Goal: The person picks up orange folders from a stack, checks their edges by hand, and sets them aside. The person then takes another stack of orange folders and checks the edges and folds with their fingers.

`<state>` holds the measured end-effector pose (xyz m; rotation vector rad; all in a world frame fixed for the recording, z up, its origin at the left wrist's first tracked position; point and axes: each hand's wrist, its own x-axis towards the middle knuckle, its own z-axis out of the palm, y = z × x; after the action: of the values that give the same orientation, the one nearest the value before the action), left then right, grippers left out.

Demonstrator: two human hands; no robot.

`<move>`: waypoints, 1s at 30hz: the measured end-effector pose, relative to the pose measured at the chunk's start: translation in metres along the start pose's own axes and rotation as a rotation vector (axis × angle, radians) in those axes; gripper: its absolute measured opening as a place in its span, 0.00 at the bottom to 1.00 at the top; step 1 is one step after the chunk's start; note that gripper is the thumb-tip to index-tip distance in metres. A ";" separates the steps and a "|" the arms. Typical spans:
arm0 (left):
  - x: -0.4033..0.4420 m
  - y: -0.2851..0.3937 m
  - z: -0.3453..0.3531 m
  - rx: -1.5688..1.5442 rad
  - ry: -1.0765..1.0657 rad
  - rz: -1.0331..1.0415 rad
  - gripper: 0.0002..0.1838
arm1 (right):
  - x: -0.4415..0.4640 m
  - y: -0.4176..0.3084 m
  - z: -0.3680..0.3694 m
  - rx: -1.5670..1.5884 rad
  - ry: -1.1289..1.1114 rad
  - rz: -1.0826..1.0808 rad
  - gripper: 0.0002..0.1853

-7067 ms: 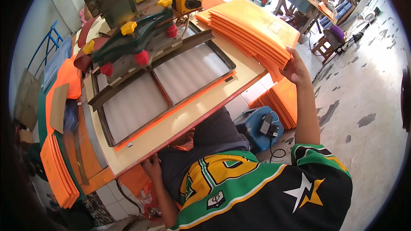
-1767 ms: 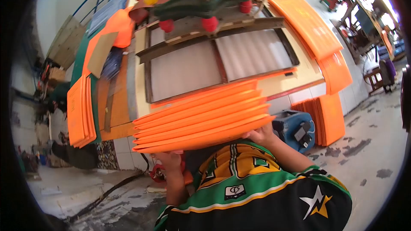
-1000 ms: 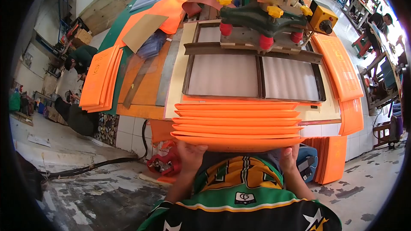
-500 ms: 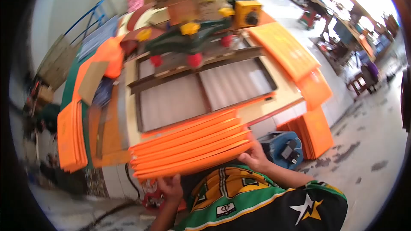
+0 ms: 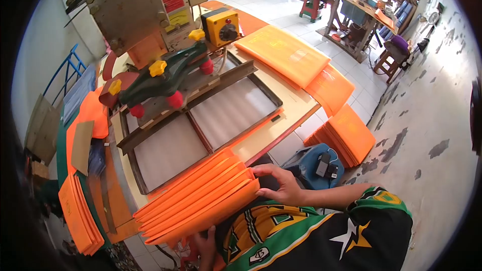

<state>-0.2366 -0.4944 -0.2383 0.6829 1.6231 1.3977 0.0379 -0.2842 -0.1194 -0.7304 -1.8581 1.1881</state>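
Note:
A fanned stack of orange folded sheets (image 5: 201,198) lies along the near edge of the machine's bench, in front of my body. My right hand (image 5: 273,183) grips the right end of this stack, thumb and fingers at its edges. At the stack's lower edge is my left hand (image 5: 205,243), its fingers partly hidden; whether it grips the sheets is unclear. Just beyond the stack sits a dark metal frame (image 5: 208,148) with two pale panels. Over the frame's back part stands a press head (image 5: 168,78) with yellow knobs and red feet.
An orange stack (image 5: 283,55) lies at the bench's right end, and another (image 5: 344,135) is lower, beside a blue container (image 5: 314,165). More orange sheets (image 5: 78,216) are at the left. A yellow control box (image 5: 221,26) stands behind; a stool (image 5: 389,60) is at the far right.
The view has turned to the right, so the bench looks more tilted. The orange stack stays at the near edge with my right hand on its end; my left hand is now lower in view.

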 end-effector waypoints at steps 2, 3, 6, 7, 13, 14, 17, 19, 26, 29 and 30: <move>0.005 -0.016 -0.007 0.035 -0.012 -0.009 0.24 | -0.008 0.012 0.000 -0.023 -0.024 0.032 0.30; 0.007 -0.016 -0.007 0.068 -0.011 -0.018 0.23 | -0.012 0.015 0.001 -0.027 -0.016 0.034 0.30; 0.010 -0.010 -0.006 0.200 0.003 0.054 0.23 | -0.024 0.025 0.003 -0.091 -0.035 0.179 0.32; 0.011 -0.016 -0.008 0.202 -0.006 0.055 0.23 | -0.029 0.033 0.003 -0.137 -0.088 0.247 0.37; 0.016 -0.041 -0.021 0.362 -0.035 0.130 0.28 | -0.031 0.063 0.009 -0.264 -0.258 0.180 0.56; 0.015 -0.043 -0.021 0.261 -0.042 0.067 0.29 | -0.028 0.064 0.010 -0.266 -0.306 0.099 0.60; 0.014 -0.044 -0.018 0.193 -0.042 0.052 0.29 | -0.023 0.082 0.023 -0.182 -0.386 0.063 0.61; 0.014 -0.049 -0.016 0.220 -0.028 0.105 0.29 | -0.024 0.084 0.033 -0.110 -0.352 0.074 0.61; 0.008 -0.054 -0.011 -0.028 -0.020 0.020 0.29 | -0.022 0.067 0.033 0.070 -0.356 0.155 0.57; 0.004 -0.043 -0.008 -0.028 -0.033 0.049 0.27 | -0.022 0.061 0.032 0.089 -0.359 0.211 0.56; 0.003 -0.035 -0.002 -0.032 -0.040 0.118 0.27 | -0.023 0.059 0.032 0.093 -0.366 0.214 0.56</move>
<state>-0.2355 -0.5011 -0.2726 0.7936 1.5478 1.4814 0.0256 -0.2938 -0.1879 -0.7090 -2.0376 1.6240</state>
